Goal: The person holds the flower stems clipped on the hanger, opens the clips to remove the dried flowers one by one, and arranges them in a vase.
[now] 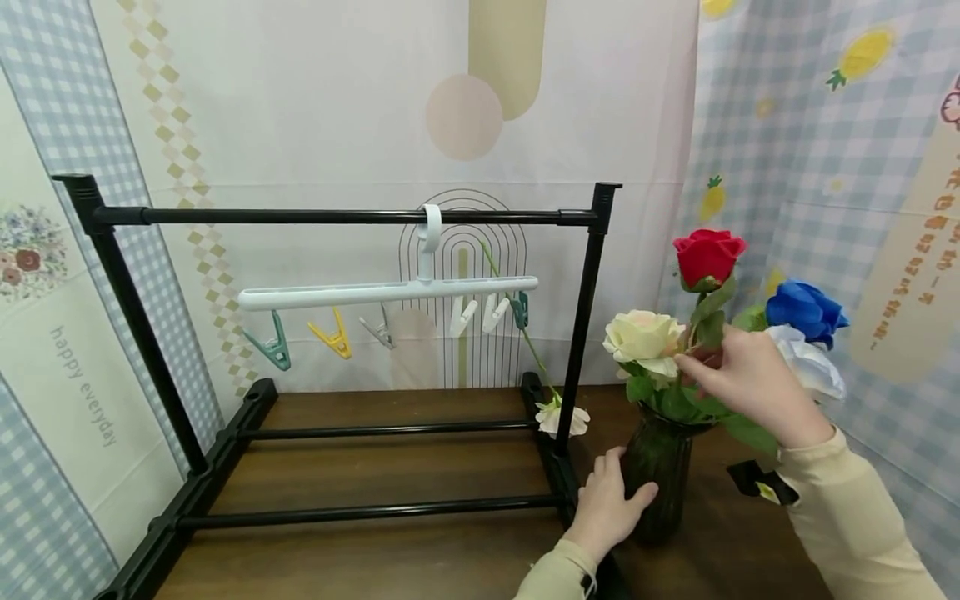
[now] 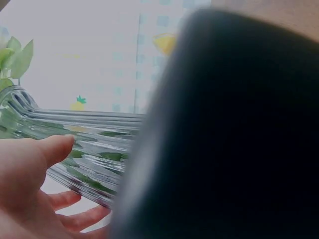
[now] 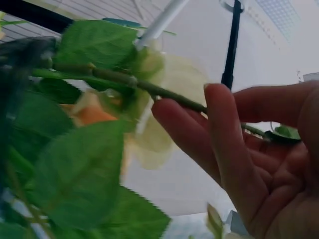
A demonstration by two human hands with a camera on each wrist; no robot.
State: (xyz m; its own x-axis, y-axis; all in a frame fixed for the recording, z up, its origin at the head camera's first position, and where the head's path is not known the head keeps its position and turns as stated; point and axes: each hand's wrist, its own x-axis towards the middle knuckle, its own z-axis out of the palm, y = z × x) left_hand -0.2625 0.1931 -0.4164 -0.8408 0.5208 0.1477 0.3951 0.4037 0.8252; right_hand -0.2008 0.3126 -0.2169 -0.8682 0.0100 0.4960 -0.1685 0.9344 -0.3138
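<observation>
A dark, ribbed glass vase (image 1: 662,477) stands on the brown table, right of a black rack. My left hand (image 1: 604,510) holds its side, the thumb and fingers curved round the glass (image 2: 94,149). Above the rim, my right hand (image 1: 757,385) pinches a green stem (image 3: 117,77) between thumb and fingers, just below the red rose (image 1: 708,258). A cream rose (image 1: 643,340) leans left of that hand. The blue rose (image 1: 806,312) and a white rose (image 1: 812,362) are partly behind it. Leaves hide much of the lower stems.
On the black rack (image 1: 345,217) hangs a pale hanger (image 1: 375,292) with several clips. Its right-end green clip (image 1: 520,310) holds a white flower (image 1: 562,417) head-down. A small black item (image 1: 761,483) shows by the right sleeve. Patterned cloths hang behind and beside the table.
</observation>
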